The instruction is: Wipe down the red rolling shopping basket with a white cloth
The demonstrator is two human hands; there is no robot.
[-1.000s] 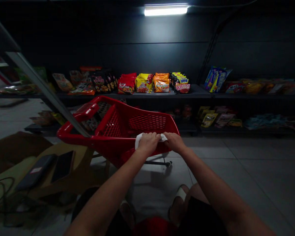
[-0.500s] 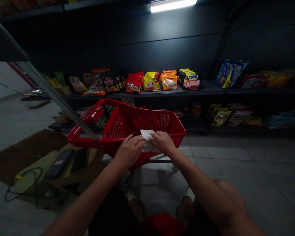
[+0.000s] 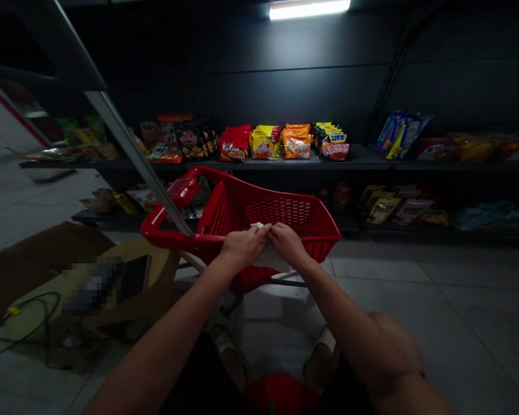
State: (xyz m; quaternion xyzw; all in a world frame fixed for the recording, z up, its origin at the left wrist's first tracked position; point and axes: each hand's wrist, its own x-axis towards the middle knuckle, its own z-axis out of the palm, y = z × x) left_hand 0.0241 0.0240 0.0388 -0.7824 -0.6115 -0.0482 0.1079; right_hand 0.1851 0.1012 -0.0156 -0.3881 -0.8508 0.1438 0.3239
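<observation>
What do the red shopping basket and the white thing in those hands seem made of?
The red shopping basket looks like moulded plastic: glossy, with a smooth rim and walls of punched holes. The white piece pinched by the left hand and right hand looks like matt, limp cloth or a wipe; the picture cannot settle which.

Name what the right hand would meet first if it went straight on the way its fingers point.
Most likely the left hand, its fingertips nearly against the right hand above the white cloth; depth is unclear.
</observation>
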